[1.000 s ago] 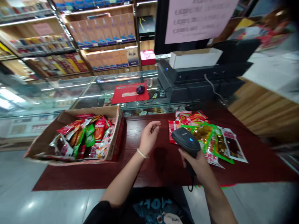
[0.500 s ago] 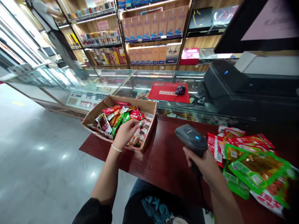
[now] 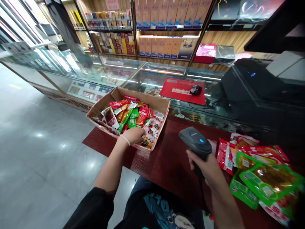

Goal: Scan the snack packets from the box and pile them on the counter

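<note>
My left hand (image 3: 135,135) reaches over the near rim of an open cardboard box (image 3: 152,99), its fingers curled down against the pink-and-white snack packets (image 3: 152,128). What the fingertips hold, if anything, is hidden. Red packets (image 3: 143,115), green packets (image 3: 132,118) and a white-and-brown pouch (image 3: 110,117) lie jumbled in the box. My right hand (image 3: 203,163) grips a black barcode scanner (image 3: 195,141) by its handle above the brown table (image 3: 166,159). The scanner's head points toward the box, and a blue light glows on top.
Green-edged snack pouches (image 3: 269,181) and red packets (image 3: 262,152) are heaped on the right. Behind the table runs a glass counter (image 3: 152,74) with a red mouse pad (image 3: 176,87), a mouse (image 3: 196,89) and a dark register machine (image 3: 257,95). A person (image 3: 64,25) stands at far left.
My left hand has shifted toward the near rim of the box, fingers now curled lower. The whole view has tilted down slightly. My right hand still holds the scanner in about the same place.
</note>
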`<action>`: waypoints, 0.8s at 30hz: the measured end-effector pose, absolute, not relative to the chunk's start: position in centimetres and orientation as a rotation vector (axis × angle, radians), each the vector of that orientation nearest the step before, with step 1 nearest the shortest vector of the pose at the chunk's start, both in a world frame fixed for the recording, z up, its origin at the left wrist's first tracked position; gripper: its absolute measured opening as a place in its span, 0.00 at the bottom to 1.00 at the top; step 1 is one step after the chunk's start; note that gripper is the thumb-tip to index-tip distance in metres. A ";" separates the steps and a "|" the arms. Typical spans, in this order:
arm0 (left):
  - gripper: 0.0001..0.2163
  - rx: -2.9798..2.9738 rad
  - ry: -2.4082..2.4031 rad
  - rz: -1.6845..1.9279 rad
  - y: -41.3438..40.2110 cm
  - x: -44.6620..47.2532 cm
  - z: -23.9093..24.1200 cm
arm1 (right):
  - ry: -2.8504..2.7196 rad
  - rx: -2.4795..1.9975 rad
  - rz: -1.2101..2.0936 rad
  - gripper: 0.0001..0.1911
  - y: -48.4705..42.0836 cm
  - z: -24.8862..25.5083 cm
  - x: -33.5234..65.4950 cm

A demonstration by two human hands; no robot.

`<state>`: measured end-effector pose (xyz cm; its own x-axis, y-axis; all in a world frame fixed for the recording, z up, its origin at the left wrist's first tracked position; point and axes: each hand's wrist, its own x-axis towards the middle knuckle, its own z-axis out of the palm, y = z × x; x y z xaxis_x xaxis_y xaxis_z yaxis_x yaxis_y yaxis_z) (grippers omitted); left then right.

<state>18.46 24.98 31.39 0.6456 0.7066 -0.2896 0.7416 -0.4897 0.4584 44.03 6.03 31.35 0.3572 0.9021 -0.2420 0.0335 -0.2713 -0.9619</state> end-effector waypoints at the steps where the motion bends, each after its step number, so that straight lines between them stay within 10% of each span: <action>1: 0.03 2.364 1.162 -0.110 24.9 18.5 31.6 | -0.865 -1.608 1.085 0.18 5.9 31.4 44.0; 11: 0.13 1.476 1.091 0.925 23.1 19.6 34.8 | -0.763 -1.557 1.040 0.19 4.0 31.3 45.4; 24: 0.15 0.914 0.605 0.769 15.6 35.7 30.8 | -0.503 -1.576 0.781 0.19 -2.3 29.9 50.5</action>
